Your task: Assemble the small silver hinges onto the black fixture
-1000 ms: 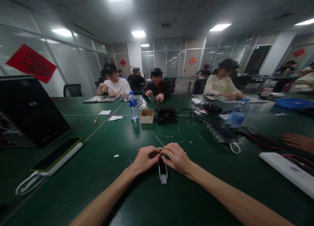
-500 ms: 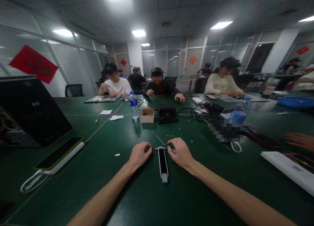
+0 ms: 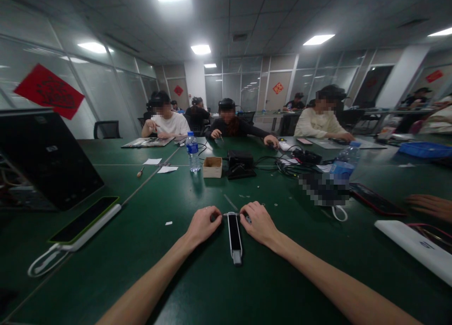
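Note:
A slim device with a black face, a white rim and a grey end piece lies lengthwise on the green table. Just left of its far end is my left hand, thumb and index finger curled together at a small thin piece that I cannot make out. My right hand rests opposite, on the right of the same end, its thumb and fingers closed. Something small and greyish shows under those fingers, too hidden to name.
Ahead stand a small open box, a black stand and a water bottle. Cables and a second bottle lie to the right. On the left are a phone and a computer case. A co-worker's hand is at far right.
My left hand has shifted slightly right, towards the device's far end. My right hand's fingers have lowered and drawn closer in. Across the table, a co-worker's hand has reached further right.

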Motion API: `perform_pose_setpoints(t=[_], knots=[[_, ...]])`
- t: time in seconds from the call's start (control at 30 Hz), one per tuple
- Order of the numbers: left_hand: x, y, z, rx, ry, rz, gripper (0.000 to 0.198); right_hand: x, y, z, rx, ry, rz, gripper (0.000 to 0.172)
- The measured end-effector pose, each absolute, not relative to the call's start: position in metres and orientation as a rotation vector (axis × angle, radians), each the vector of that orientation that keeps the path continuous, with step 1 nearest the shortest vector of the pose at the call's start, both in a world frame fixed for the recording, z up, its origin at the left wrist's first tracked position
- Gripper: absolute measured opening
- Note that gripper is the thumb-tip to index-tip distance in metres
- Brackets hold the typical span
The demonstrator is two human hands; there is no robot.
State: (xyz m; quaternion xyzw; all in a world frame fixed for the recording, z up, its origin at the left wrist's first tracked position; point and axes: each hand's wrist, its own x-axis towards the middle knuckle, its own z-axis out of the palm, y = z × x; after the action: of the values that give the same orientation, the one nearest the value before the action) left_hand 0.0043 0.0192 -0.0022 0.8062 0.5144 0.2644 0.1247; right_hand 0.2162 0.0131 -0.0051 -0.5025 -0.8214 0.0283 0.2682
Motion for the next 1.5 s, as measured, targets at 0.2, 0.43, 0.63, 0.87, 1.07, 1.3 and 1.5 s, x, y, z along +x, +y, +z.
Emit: perform_pose_setpoints(t=[0.2, 0.43, 0.63, 0.87, 1.07, 1.3, 1.5], knots=[[0.005, 0.02, -0.003, 2.333, 1.474, 0.791, 0.012, 0.216, 0.014, -0.006, -1.357, -2.212, 0.082, 0.013], [0.006, 0.019, 0.001, 2.358, 1.443, 0.813, 0.01, 0.216, 0.016, -0.01, -1.335, -2.227, 0.016, 0.013], [0.007, 0.019, 0.002, 2.292, 1.363, 0.822, 0.01, 0.217, 0.018, -0.012, -1.321, -2.223, 0.065, 0.014], [0.008, 0.025, -0.006, 2.281, 1.346, 0.84, 0.009, 0.218, 0.018, -0.01, -1.307, -2.235, 0.106, 0.015], [0.007, 0.023, -0.002, 2.325, 1.356, 0.81, 0.01, 0.254, 0.022, 0.008, -1.295, -2.232, 0.159, 0.02], [0.009, 0.021, -0.004, 2.433, 1.389, 0.855, 0.018, 0.277, 0.023, 0.018, -1.194, -2.541, 0.189, 0.023], [0.009, 0.018, -0.004, 2.473, 1.391, 0.867, 0.02, 0.273, 0.027, 0.008, -1.189, -2.527, 0.156, 0.016]])
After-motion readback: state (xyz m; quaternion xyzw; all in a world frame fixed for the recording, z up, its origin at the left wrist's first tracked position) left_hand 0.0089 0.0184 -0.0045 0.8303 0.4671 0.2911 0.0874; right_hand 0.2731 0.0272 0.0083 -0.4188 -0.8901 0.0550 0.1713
